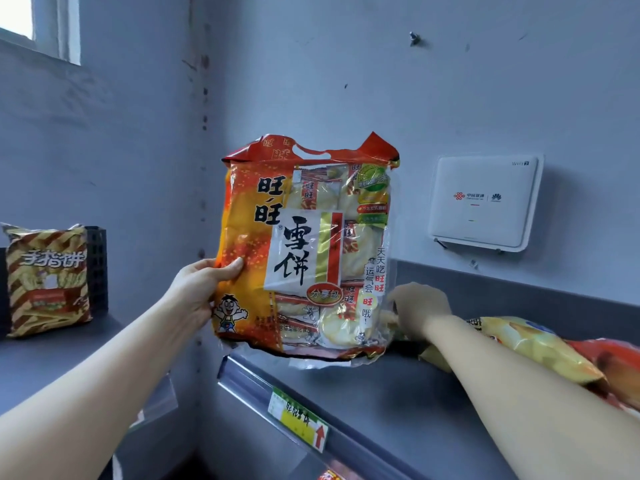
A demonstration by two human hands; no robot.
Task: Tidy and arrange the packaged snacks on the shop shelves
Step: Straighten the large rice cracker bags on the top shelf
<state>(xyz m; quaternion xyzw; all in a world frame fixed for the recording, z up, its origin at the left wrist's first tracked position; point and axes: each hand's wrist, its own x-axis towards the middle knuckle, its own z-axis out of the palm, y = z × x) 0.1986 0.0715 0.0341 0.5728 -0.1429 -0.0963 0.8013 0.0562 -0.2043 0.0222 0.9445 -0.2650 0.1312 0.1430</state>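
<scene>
A person holds a big orange bag of rice crackers point(304, 247) up straight in front of a grey wall. The bottom of the bag is down at the grey shelf point(381, 393), near the corner. The front of the bag faces the person.

The left hand point(204, 289) grips the left side of the bag. Its thumb lies on the front and its other fingers go round the back.

The right hand point(419, 306) is at the bottom right edge of the bag. Its fingers are bent and touch the clear edge. It is hard to tell if this hand really holds the bag.

A yellow snack bag point(540, 348) lies flat on the same shelf, under the right arm. A red bag point(616, 368) lies just beside it.

A price label point(298, 420) sits on the front rail of the shelf.

On another shelf to the left, a striped bag point(48, 278) stands up, touching a black crate point(98, 265).

A white box point(485, 202) hangs on the wall.
</scene>
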